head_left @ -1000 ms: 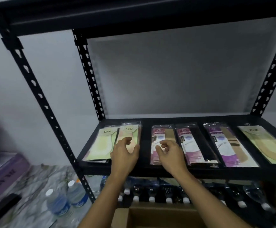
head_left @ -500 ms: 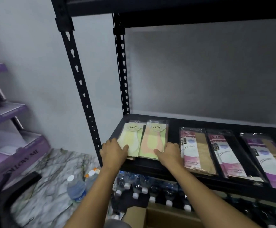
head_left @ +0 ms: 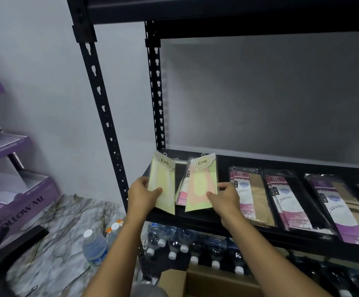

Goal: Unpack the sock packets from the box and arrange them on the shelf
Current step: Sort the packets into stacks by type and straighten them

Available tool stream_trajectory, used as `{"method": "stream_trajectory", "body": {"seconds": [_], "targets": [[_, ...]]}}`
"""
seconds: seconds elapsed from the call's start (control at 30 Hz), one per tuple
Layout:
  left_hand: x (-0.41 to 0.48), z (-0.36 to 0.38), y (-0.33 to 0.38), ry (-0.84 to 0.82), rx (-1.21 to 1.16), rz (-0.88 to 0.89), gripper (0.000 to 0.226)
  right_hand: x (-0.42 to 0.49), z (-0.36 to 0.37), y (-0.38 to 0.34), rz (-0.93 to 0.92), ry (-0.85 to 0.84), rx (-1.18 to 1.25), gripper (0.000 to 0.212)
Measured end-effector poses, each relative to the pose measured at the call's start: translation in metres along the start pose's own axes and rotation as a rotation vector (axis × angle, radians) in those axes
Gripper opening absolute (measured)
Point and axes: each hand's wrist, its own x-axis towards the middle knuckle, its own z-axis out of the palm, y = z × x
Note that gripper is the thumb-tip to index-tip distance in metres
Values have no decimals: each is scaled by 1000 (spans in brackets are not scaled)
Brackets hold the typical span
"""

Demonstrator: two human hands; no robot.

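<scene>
My left hand point(head_left: 142, 197) grips a pale yellow sock packet point(head_left: 163, 180) by its lower left corner and holds it tilted up off the black shelf point(head_left: 249, 229). My right hand point(head_left: 224, 200) pinches the lower right corner of a peach and green packet point(head_left: 201, 181), also lifted. Between them a pink packet point(head_left: 181, 192) lies on the shelf underneath. To the right lie a pink and tan packet point(head_left: 250, 191), a pink and black one point(head_left: 287, 202) and a purple one point(head_left: 337, 206). The open cardboard box point(head_left: 206, 282) sits below.
Black slotted uprights point(head_left: 104, 116) frame the shelf's left end. Rows of water bottles point(head_left: 195, 247) fill the level under the shelf, and two more bottles point(head_left: 94, 247) stand on the marble floor. A purple display stand point(head_left: 13, 198) is at far left.
Both hands have lifted the two leftmost packets up off the shelf, uncovering a pink packet beneath. My view has swung further left.
</scene>
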Motion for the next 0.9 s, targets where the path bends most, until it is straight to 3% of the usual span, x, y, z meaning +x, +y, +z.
{"method": "stream_trajectory", "body": {"seconds": [0.13,0.33,0.73,0.9], "targets": [[-20,4,-3,-37,-350,-21,37,-14,-26,1,-25,40,226,29],[-47,30,6,-134,-652,-82,29,-31,-79,12,-105,158,307,28],[-86,97,53,-332,-739,-57,41,-43,-168,27,-101,259,338,21],[-107,125,70,-410,-709,-13,30,-46,-203,36,-115,300,355,22]]}}
